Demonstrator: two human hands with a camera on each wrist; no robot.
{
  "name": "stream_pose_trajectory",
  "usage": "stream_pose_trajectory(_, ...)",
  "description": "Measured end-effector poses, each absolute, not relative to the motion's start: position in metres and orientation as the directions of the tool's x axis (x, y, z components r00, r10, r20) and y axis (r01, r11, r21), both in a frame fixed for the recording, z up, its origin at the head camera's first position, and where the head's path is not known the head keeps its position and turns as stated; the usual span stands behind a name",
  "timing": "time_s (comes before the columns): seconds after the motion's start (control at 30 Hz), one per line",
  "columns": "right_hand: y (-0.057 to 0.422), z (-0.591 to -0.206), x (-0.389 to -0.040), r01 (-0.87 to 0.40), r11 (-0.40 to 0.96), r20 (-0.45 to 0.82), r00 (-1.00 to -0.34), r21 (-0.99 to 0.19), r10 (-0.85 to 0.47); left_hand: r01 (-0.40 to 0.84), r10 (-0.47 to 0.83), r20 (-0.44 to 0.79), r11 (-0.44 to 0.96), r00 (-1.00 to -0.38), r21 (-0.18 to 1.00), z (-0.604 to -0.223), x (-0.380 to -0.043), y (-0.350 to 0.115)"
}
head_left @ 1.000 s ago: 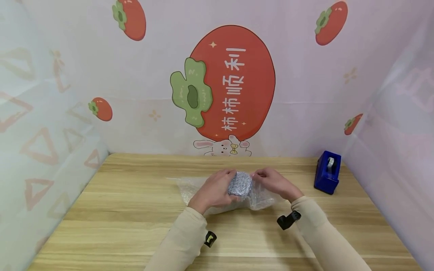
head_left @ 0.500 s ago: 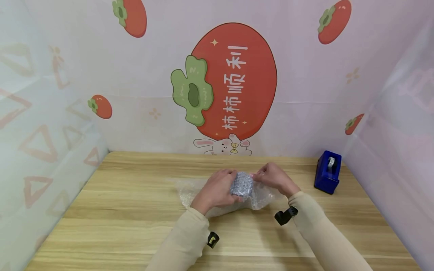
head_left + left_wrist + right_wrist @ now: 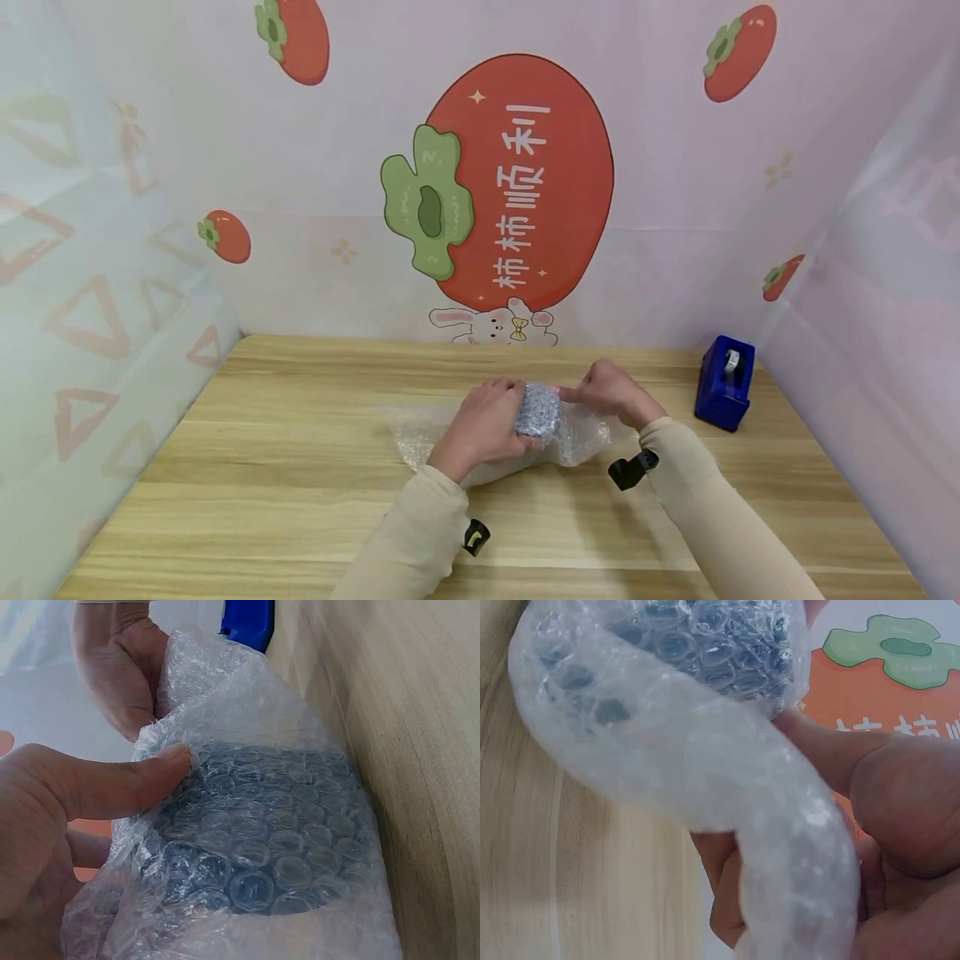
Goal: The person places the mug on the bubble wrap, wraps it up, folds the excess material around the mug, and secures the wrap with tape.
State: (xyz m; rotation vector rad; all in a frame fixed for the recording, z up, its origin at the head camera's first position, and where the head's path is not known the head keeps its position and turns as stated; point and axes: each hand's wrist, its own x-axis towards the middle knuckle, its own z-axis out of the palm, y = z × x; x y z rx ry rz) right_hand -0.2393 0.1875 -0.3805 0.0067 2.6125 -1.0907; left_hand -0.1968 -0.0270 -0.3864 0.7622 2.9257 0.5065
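A bluish-grey object (image 3: 538, 410), wrapped in clear bubble wrap (image 3: 588, 437), sits in the middle of the table. Through the bubbles it looks dark blue (image 3: 262, 825) in the left wrist view; its kind cannot be made out. My left hand (image 3: 486, 423) grips its left side, with the thumb (image 3: 142, 780) pressed on the wrap. On the other side, my right hand (image 3: 613, 393) has curled fingers and holds the loose end of the wrap (image 3: 795, 855). Its thumb reaches toward the wrapped object. A flap of wrap hides part of the right fingers.
More bubble wrap (image 3: 416, 433) spreads out to the left, beneath the left hand. A blue tape dispenser (image 3: 724, 385) stands near the back right corner of the wooden table (image 3: 300, 467). Printed cloth walls (image 3: 315, 275) enclose the back and sides.
The left hand and wrapped object have shifted slightly to the right. My right hand has risen a little, and its fingers look more curled than a second ago.
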Motion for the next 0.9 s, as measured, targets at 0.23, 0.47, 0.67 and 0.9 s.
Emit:
stream_pose_trajectory(0.23, 0.184, -0.382, -0.24, 0.039, 0.688, -0.198, -0.968, -0.725, -0.155, 0.457, 0.481, 0.008, 0.828, -0.877, 0.326, -0.387, -0.197, -0.027)
stream_pose_trajectory(0.47, 0.175, -0.375, -0.237, -0.064, 0.72, -0.111, -0.975, -0.691, -0.192, 0.454, 0.476, 0.012, 0.831, -0.879, 0.321, -0.386, -0.195, -0.026)
stream_pose_trajectory(0.67, 0.168, -0.362, -0.235, -0.145, 0.763, -0.122, -0.952, -0.63, -0.282, 0.456, 0.476, 0.018, 0.83, -0.879, 0.32, -0.387, -0.196, -0.025)
stream_pose_trajectory(0.9, 0.167, -0.349, -0.236, -0.129, 0.798, -0.262, -0.903, -0.588, -0.34, 0.458, 0.479, 0.017, 0.827, -0.877, 0.325, -0.387, -0.197, -0.026)
